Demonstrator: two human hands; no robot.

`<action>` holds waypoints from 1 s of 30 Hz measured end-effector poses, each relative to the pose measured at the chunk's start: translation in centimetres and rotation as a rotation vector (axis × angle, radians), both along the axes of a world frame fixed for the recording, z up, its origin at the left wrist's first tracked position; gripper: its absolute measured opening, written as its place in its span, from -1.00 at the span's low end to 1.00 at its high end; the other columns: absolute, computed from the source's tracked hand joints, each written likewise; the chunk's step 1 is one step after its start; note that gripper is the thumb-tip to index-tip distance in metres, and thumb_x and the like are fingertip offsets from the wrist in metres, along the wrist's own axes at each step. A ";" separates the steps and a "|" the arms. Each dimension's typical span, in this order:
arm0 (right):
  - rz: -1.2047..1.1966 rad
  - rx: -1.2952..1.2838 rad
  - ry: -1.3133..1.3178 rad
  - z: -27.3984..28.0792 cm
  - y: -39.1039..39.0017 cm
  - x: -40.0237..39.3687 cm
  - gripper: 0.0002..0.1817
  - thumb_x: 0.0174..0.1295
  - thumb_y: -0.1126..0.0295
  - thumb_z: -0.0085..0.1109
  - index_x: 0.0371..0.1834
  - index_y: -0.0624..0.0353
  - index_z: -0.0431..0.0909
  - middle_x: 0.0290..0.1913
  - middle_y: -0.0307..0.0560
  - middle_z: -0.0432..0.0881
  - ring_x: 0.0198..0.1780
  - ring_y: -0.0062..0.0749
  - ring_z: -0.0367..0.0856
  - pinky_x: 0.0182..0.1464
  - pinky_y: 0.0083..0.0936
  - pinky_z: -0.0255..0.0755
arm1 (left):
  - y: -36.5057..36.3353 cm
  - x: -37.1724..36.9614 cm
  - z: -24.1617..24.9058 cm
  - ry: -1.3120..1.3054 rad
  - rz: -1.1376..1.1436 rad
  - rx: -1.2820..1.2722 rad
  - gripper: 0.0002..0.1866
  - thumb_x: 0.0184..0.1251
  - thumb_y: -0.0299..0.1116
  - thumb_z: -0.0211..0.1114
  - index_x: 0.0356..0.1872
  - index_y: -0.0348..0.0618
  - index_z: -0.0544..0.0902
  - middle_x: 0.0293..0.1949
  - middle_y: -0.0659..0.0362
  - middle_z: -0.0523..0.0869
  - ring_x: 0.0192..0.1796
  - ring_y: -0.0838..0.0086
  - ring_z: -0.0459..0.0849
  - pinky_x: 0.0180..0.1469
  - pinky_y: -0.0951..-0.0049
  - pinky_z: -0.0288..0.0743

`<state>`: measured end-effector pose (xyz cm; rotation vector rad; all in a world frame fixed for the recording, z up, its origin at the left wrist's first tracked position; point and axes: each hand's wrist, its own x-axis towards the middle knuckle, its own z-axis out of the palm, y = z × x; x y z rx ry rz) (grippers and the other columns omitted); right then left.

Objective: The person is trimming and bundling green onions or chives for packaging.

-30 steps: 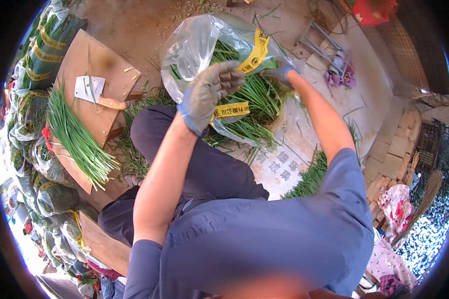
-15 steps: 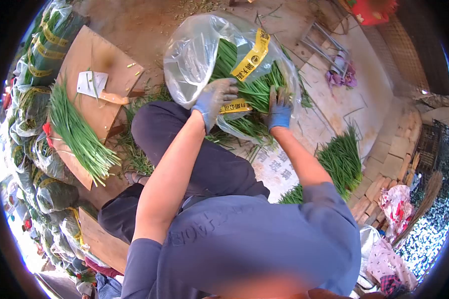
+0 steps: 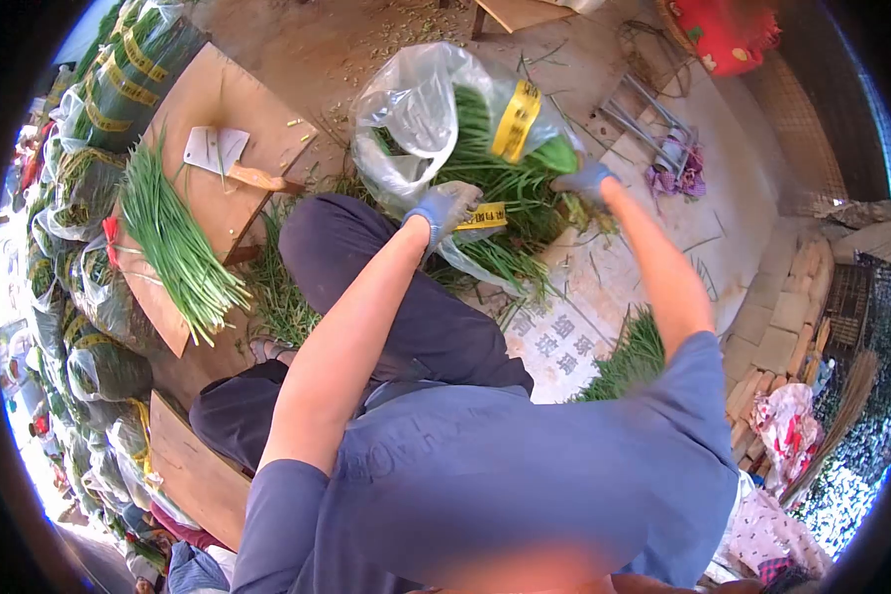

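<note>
Got my left hand half-curled against the plastic bag, probably steadying the greens, right hand beside them, can't tell if either's pinching.

Produce packing area, rough floor. Landmark: wooden board. On it: cleaver, loose green stalks. Left of it: packed bags of greens with yellow printed tape. Right of it: open plastic bag of greens. Trimmings scattered around.
</note>
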<state>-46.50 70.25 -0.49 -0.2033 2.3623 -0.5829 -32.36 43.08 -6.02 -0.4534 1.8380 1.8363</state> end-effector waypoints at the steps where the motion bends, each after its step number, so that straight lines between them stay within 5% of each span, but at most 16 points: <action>1: -0.095 -0.102 -0.163 1.9 0.0 0.3 -0.39 0.01 0.11 0.44 0.13 0.18 0.58 -0.12 -0.04 0.74 -0.16 -0.32 0.70 -0.12 -0.41 0.57 | 0.8 0.0 0.3 -0.054 0.027 0.033 -0.58 0.46 -0.05 0.10 -0.06 -0.26 0.63 -0.21 0.12 0.71 -0.22 0.38 0.65 -0.09 0.39 0.55; 4: -0.425 -0.436 -0.572 2.9 1.1 0.6 -0.69 0.12 0.21 0.41 -0.12 0.12 0.72 -0.25 -0.21 0.73 -0.32 -0.55 0.65 -0.30 -0.51 0.55 | 3.8 -0.7 2.3 -0.209 0.111 0.134 -0.53 0.46 0.05 0.12 -0.18 -0.24 0.62 -0.24 0.09 0.70 -0.24 0.33 0.67 -0.04 0.33 0.56; 6: -0.415 -0.531 -0.593 -2.1 3.1 0.0 -0.72 0.17 0.23 0.40 -0.13 0.13 0.69 -0.29 -0.22 0.71 -0.39 -0.56 0.63 -0.37 -0.49 0.55 | 6.4 -0.7 0.9 -0.409 0.066 0.295 -0.15 0.28 0.38 0.15 0.33 -0.14 0.43 0.22 -0.08 0.54 0.22 0.12 0.52 0.32 0.08 0.36; 8: -0.446 -0.561 -0.588 -1.8 2.2 0.3 -0.73 0.19 0.23 0.38 -0.13 0.13 0.67 -0.30 -0.21 0.71 -0.39 -0.57 0.63 -0.37 -0.49 0.54 | 9.4 -0.4 1.3 -0.458 0.196 0.341 0.07 0.20 0.48 0.14 0.54 -0.08 0.12 0.47 -0.13 0.24 0.48 0.07 0.25 0.45 0.08 0.19; 9: -0.457 -0.562 -0.549 -0.8 1.6 0.5 -0.66 0.10 0.24 0.46 -0.13 0.19 0.66 -0.42 -0.18 0.69 -0.50 -0.49 0.62 -0.46 -0.45 0.55 | 9.8 -0.7 0.7 -0.443 0.229 0.439 0.08 0.20 0.49 0.12 0.56 -0.06 0.07 0.50 -0.11 0.18 0.51 0.07 0.20 0.46 0.10 0.16; 11: -0.402 -0.444 -0.535 0.5 0.8 1.1 -0.61 0.07 0.23 0.45 -0.10 0.23 0.66 -0.35 -0.07 0.72 -0.42 -0.39 0.67 -0.35 -0.38 0.59 | 11.0 -1.7 -1.0 -0.418 0.278 0.631 0.11 0.20 0.52 0.08 0.58 -0.02 -0.01 0.56 -0.07 0.06 0.56 0.09 0.10 0.49 0.13 0.10; 12: -0.379 -0.389 -0.521 1.2 0.1 1.4 -0.58 0.06 0.22 0.45 -0.08 0.26 0.66 -0.31 -0.02 0.73 -0.38 -0.33 0.69 -0.30 -0.34 0.60 | 11.1 -2.2 -2.3 -0.318 0.274 0.656 0.04 0.19 0.53 0.08 0.52 -0.01 0.19 0.47 0.02 0.31 0.48 0.15 0.29 0.44 0.14 0.20; 14: 0.012 -0.245 -0.009 3.1 -2.8 4.2 -0.40 0.08 0.17 0.37 0.12 0.35 0.54 -0.07 0.21 0.70 -0.09 -0.10 0.71 -0.04 -0.16 0.59 | 10.5 -2.7 -0.6 -0.252 0.297 0.768 -0.07 0.21 0.50 0.10 0.40 0.00 0.39 0.30 0.12 0.54 0.35 0.24 0.47 0.39 0.15 0.31; 15: -0.009 -0.148 0.085 1.3 -4.3 6.1 -0.33 0.09 0.15 0.32 0.23 0.34 0.45 0.04 0.27 0.64 0.04 -0.03 0.66 0.07 -0.12 0.53 | 10.0 -3.2 -0.4 -0.254 0.268 1.013 -0.17 0.20 0.46 0.17 0.27 -0.01 0.52 0.15 0.16 0.65 0.20 0.29 0.58 0.31 0.12 0.40; 16: -0.036 -0.050 0.177 -1.4 -5.6 8.2 -0.25 0.11 0.12 0.28 0.33 0.33 0.36 0.14 0.34 0.58 0.17 0.04 0.61 0.19 -0.08 0.46 | 9.9 -2.9 1.6 -0.219 0.407 0.977 -0.24 0.27 0.30 0.24 0.31 -0.05 0.45 0.28 0.07 0.55 0.28 0.22 0.54 0.38 0.08 0.37; 18: 0.054 0.129 0.803 -3.7 -8.4 12.5 -0.17 0.12 0.11 0.26 0.43 0.24 0.22 0.19 0.33 0.55 0.21 0.04 0.58 0.24 -0.14 0.43 | 8.5 -2.3 -1.2 -0.408 0.537 1.078 -0.35 0.34 0.18 0.26 0.25 -0.10 0.49 0.28 0.02 0.56 0.28 0.17 0.54 0.37 0.06 0.39; 21: 0.063 -0.145 0.875 -0.7 -8.5 15.3 -0.31 0.11 0.17 0.30 0.30 0.22 0.38 0.08 0.23 0.63 0.20 0.05 0.57 0.28 -0.13 0.38 | 6.0 -2.3 0.4 -0.445 0.323 1.349 -0.49 0.41 -0.04 0.22 0.24 -0.13 0.51 0.19 -0.01 0.63 0.20 0.12 0.60 0.33 0.02 0.43; 24: -0.221 -0.529 0.652 -0.3 -4.8 14.7 -0.48 0.19 0.21 0.26 0.18 0.24 0.50 0.07 0.16 0.66 0.19 0.03 0.57 0.28 -0.16 0.37 | 6.0 -2.7 0.0 -0.327 0.503 1.043 -0.50 0.31 -0.13 0.34 0.16 -0.21 0.56 0.03 -0.01 0.72 0.07 0.15 0.69 0.20 0.03 0.56; 26: -0.577 -0.444 0.604 -1.3 -1.8 12.8 -0.49 0.26 0.02 0.19 0.02 0.27 0.61 0.08 0.21 0.65 0.15 0.10 0.59 0.21 -0.16 0.41 | 5.6 -2.7 -1.2 -0.285 0.498 0.955 -0.52 0.33 -0.14 0.32 0.16 -0.21 0.56 0.03 0.01 0.72 0.02 0.16 0.72 0.14 0.06 0.62; 30: -0.579 -0.411 0.148 -10.8 -0.1 8.2 -0.31 0.25 -0.18 0.16 0.03 0.34 0.59 0.01 0.30 0.66 0.07 0.14 0.62 0.15 -0.16 0.44 | 5.8 -2.4 -1.2 -0.291 0.526 0.964 -0.55 0.36 -0.16 0.30 0.17 -0.18 0.57 0.03 0.04 0.73 -0.01 0.18 0.74 0.11 0.07 0.64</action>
